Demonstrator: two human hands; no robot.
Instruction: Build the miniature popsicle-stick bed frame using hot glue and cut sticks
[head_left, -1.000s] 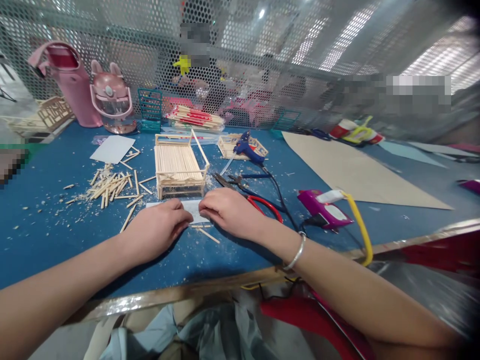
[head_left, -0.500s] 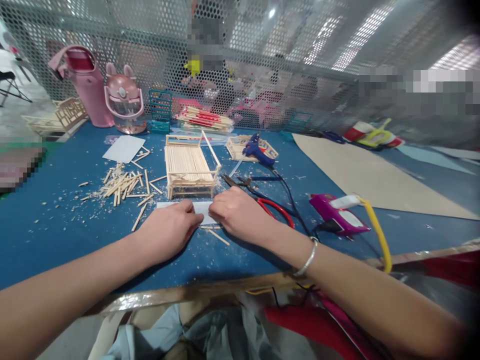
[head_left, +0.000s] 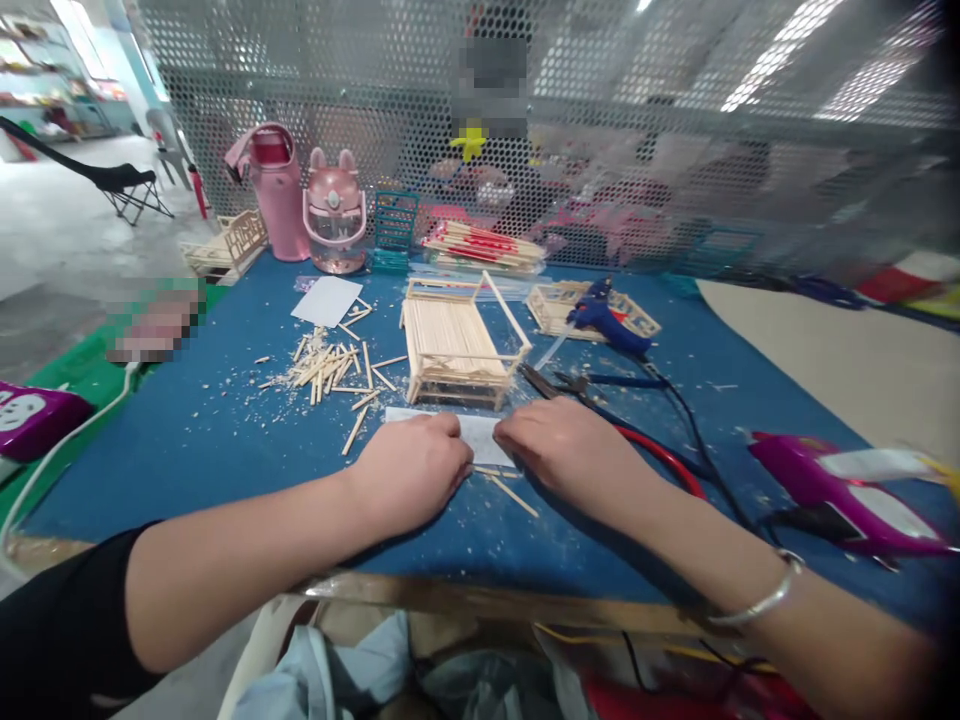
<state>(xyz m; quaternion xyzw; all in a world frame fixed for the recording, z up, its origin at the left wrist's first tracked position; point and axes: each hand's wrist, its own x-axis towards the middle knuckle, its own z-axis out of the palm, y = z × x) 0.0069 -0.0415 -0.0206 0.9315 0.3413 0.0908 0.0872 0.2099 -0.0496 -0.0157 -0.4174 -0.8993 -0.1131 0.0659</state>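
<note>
A white paper strip [head_left: 486, 440] lies flat on the blue table in front of me. My left hand [head_left: 412, 472] is closed over its left part, with fingers curled and the fingertips mostly hidden. At the strip's right end, my right hand [head_left: 574, 448] is closed, its fingers pressed together on the paper. Thin wooden sticks [head_left: 513, 494] lie just below the strip, between the hands. Directly behind the strip stands a small bed-like frame [head_left: 454, 340] built of wooden sticks, one stick slanting up at its right side.
Cut sticks [head_left: 326, 370] and crumbs are scattered at left, near a white paper piece [head_left: 327, 300]. Pliers [head_left: 559, 385], a blue glue gun [head_left: 609, 322] and a purple device [head_left: 844, 490] with cords lie right. Pink bottles [head_left: 335, 215] stand behind, before a perforated metal screen [head_left: 600, 60].
My view has turned left, so the table's things sit farther right in the picture. Both hands remain at the paper strip; the left fingers look more curled in.
</note>
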